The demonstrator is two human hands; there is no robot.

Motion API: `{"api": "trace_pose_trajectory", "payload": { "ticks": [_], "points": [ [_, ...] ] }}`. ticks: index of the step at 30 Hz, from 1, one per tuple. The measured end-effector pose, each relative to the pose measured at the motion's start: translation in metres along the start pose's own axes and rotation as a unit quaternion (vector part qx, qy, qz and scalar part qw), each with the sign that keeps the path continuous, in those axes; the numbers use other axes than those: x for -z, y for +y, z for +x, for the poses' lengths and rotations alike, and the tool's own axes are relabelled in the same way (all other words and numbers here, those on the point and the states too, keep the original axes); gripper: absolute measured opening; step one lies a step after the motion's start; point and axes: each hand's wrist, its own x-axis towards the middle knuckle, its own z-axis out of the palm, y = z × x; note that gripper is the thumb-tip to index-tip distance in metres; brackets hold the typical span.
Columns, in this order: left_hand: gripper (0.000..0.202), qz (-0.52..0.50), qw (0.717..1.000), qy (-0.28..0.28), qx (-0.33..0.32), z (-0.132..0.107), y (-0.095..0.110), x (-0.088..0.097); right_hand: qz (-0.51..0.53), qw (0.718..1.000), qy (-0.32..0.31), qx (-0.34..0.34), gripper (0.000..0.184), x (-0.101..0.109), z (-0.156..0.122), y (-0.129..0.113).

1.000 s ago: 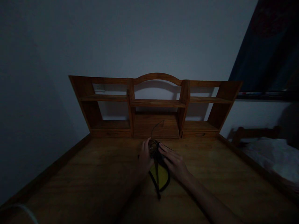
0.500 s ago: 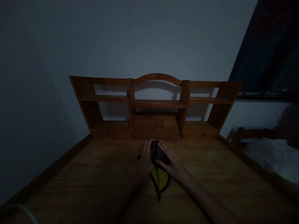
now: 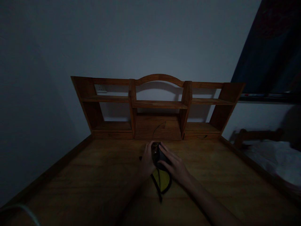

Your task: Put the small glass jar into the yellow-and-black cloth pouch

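Note:
In the head view my left hand [image 3: 148, 158] curls round the left side of a dark object [image 3: 162, 157] with a small glossy brownish part [image 3: 155, 150] between the hands. On its right side lies my right hand [image 3: 175, 166], fingers over the top and thumb across the near face. Dim light hides what kind of object it is. Below it on the desk rests a yellow half-round piece [image 3: 163, 182] with black edging. A black cord [image 3: 160, 188] runs over the yellow piece to a dark end near me. Whether the piece is joined to the dark object cannot be seen.
The wooden desk [image 3: 105, 175] has a raised rim on both sides. At its back stands a wooden shelf unit [image 3: 160, 103]. A pale curved cable [image 3: 25, 209] is at the lower left. White bedding or plastic [image 3: 275, 160] lies beyond the right edge.
The dark object has turned slightly between my hands, showing more of its glossy brownish part. Both hands stay in nearly the same place, and the yellow piece has hardly moved.

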Motion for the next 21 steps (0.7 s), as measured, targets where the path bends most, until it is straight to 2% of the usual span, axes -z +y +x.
{"api": "trace_pose_trajectory", "payload": {
  "ticks": [5, 10, 16, 21],
  "points": [
    [0.052, 0.006, 0.999, 0.03, 0.039, 0.001, -0.006, -0.006, 0.008, 1.0, 0.028, 0.007, 0.053, 0.0, -0.001, 0.003],
    [0.054, 0.005, 0.999, 0.018, 0.044, 0.0, -0.011, -0.008, 0.017, 0.999, 0.051, 0.004, 0.051, -0.003, -0.002, 0.007],
    [0.065, 0.02, 0.999, -0.022, -0.011, -0.003, -0.01, -0.002, 0.012, 0.999, 0.039, 0.008, 0.07, -0.003, 0.002, 0.001],
    [0.061, 0.033, 0.998, -0.04, -0.032, -0.004, -0.004, 0.003, 0.01, 1.0, 0.025, 0.002, 0.08, -0.003, 0.002, 0.002]
  ]
}}
